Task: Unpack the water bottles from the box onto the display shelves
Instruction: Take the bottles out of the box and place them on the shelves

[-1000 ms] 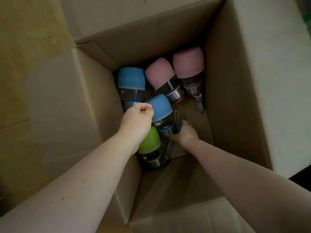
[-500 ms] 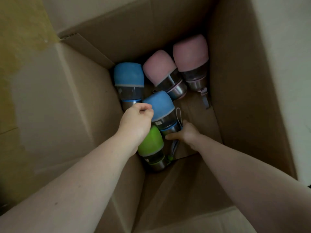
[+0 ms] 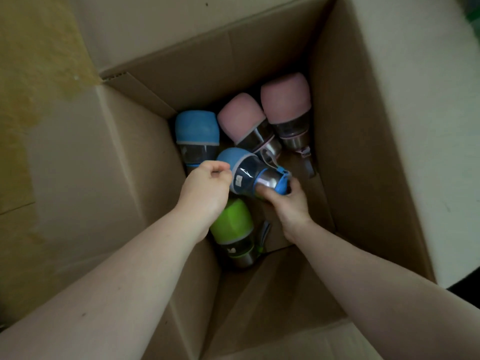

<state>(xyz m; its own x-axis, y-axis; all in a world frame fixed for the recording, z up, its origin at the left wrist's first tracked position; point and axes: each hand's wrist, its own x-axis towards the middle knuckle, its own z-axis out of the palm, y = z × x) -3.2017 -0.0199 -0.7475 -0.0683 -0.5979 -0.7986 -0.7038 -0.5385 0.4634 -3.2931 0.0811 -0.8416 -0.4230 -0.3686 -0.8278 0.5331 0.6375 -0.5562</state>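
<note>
Inside the box (image 3: pixel 363 152), both hands' fingers curled around one blue bottle (image 3: pixel 249 175): left hand (image 3: pixel 205 188) at its base, right hand (image 3: pixel 288 203) at its cap.

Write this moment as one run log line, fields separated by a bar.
step: lift bottle | right hand: grips blue bottle at cap end | left hand: holds its blue end | cardboard box: four other bottles inside

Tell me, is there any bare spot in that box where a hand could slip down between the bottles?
Yes: bare cardboard floor shows along the box's right wall, below the right pink bottle and beside the right hand. The far left is crowded: two blue bottles, the other pink bottle and the green bottle lie packed together.
</note>
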